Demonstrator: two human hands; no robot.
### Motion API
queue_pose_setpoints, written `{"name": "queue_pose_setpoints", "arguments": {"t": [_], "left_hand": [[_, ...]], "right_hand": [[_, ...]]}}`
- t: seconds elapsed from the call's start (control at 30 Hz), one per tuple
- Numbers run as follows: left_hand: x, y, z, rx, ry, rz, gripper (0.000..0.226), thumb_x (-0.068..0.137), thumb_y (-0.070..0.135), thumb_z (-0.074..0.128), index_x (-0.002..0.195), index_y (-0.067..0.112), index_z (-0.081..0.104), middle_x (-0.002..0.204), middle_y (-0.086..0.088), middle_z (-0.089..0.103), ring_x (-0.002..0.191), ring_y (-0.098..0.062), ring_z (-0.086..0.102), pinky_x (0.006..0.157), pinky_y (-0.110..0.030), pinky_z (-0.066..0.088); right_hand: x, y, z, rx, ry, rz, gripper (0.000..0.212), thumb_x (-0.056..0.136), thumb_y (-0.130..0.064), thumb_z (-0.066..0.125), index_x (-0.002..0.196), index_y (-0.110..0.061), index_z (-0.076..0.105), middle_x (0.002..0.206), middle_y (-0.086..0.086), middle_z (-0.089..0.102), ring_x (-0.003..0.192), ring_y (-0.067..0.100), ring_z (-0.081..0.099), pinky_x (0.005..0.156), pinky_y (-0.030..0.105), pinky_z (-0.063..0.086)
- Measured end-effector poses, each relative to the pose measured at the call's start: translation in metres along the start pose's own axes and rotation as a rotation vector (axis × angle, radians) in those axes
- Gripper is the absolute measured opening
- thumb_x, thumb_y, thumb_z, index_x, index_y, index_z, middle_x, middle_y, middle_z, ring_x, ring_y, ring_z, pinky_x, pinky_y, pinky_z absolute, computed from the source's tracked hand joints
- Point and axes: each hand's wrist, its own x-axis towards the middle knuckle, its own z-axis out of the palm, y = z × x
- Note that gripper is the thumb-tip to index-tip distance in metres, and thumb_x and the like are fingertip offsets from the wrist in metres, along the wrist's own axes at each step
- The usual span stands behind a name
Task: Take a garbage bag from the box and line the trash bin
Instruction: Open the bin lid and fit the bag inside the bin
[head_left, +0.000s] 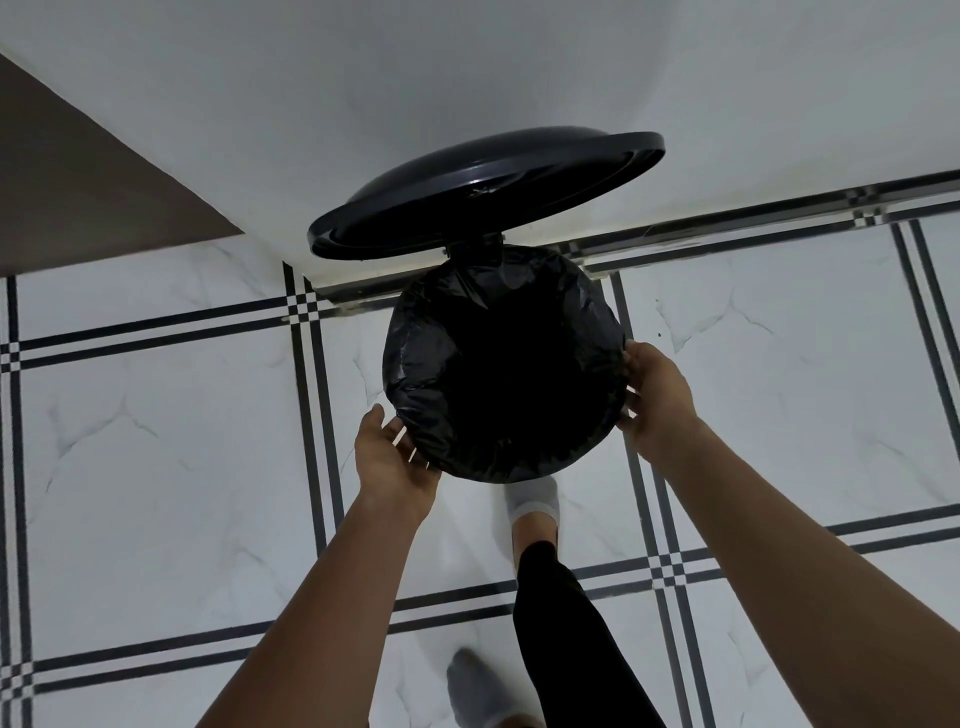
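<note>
A round trash bin stands on the tiled floor against the white wall, seen from above. A black garbage bag (441, 415) is folded over its whole rim and hangs down inside. The bin's black lid (483, 192) is tipped up behind it. My left hand (389, 457) rests against the bag at the bin's near-left side, fingers spread. My right hand (657, 395) presses on the bag at the right side of the rim, fingers curled against it. The garbage bag box is out of view.
My foot in a white sock (532, 501) is under the bin's front edge, where the pedal would be; the other foot in a grey sock (470, 686) stands further back. White marble-look tiles with black stripes (156, 441) spread all around. A brown panel (78, 192) is at the upper left.
</note>
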Motion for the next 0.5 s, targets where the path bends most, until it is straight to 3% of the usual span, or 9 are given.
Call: {"name": "queue_pose_setpoints", "arguments": {"t": [0.17,0.33,0.43,0.5], "left_hand": [[0.002,0.005,0.003,0.085,0.063,0.004,0.038,0.098,0.045,0.054,0.112,0.012,0.067,0.119,-0.003,0.061,0.112,-0.022,0.06,0.097,-0.041,0.054],[0.002,0.008,0.006,-0.022,0.021,-0.026,0.044,0.101,0.04,0.054,0.123,0.002,0.059,0.103,-0.007,0.066,0.087,-0.023,0.069,0.083,-0.041,0.058],[-0.001,0.011,0.007,0.08,0.037,-0.04,0.043,0.1,0.045,0.051,0.118,0.01,0.067,0.114,-0.006,0.065,0.102,-0.022,0.065,0.096,-0.042,0.052],[-0.002,0.015,0.008,0.15,0.087,-0.062,0.042,0.095,0.051,0.052,0.117,0.02,0.069,0.127,-0.002,0.059,0.119,-0.023,0.056,0.108,-0.047,0.043]], "right_hand": [[0.004,-0.005,0.001,0.029,-0.05,0.066,0.029,0.087,-0.035,0.056,0.06,-0.024,0.051,0.061,-0.009,0.05,0.059,0.01,0.049,0.06,0.028,0.039],[0.005,-0.009,0.003,0.024,0.0,0.092,0.02,0.082,-0.036,0.059,0.078,-0.016,0.064,0.063,-0.004,0.053,0.053,0.013,0.05,0.059,0.028,0.045],[0.005,-0.009,0.001,0.054,0.082,0.089,0.032,0.081,-0.037,0.06,0.097,-0.01,0.068,0.067,-0.002,0.055,0.059,0.016,0.052,0.068,0.031,0.047],[0.002,-0.012,0.0,0.057,0.045,0.133,0.032,0.086,-0.041,0.056,0.094,-0.012,0.067,0.074,-0.001,0.057,0.072,0.017,0.055,0.081,0.035,0.046]]}}
